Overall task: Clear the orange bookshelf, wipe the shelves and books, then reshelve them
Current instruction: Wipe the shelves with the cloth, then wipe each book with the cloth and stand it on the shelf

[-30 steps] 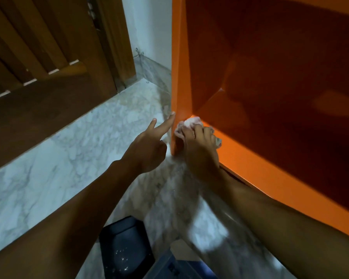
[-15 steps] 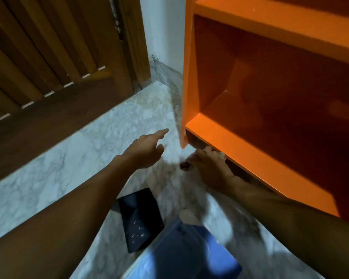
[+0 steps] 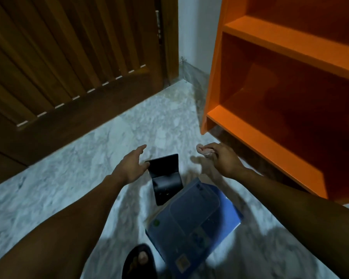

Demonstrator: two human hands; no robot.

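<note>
**Books on the floor, cloth in the right hand**

On the marble floor [image 3: 69, 178], near the bottom left corner of the orange bookshelf [image 3: 290, 47], two books lie flat. One is a small black book [image 3: 166, 178]. Its long side runs away from the person, tipped a little to the left. Next to it, closer to the person, is a bigger blue book [image 3: 193, 220]. Its long side points up and to the right, toward the bookshelf. The blue one has a small green dot near one corner and a pale label near the bottom, but the writing is too blurry to read.

The left hand [image 3: 132, 165] is above the floor with its fingers straight and spread out, holding nothing. Its fingertips are right at the top left corner of the black book (I cannot tell if they touch it).

The right hand [image 3: 224, 158] has its fingers curled tight around a pink cloth [image 3: 205, 151]. It is just in front of the lowest shelf.

A foot in a dark sandal [image 3: 140, 260] stands beside the blue book. A brown wooden door [image 3: 69, 57] is on the left.
</note>
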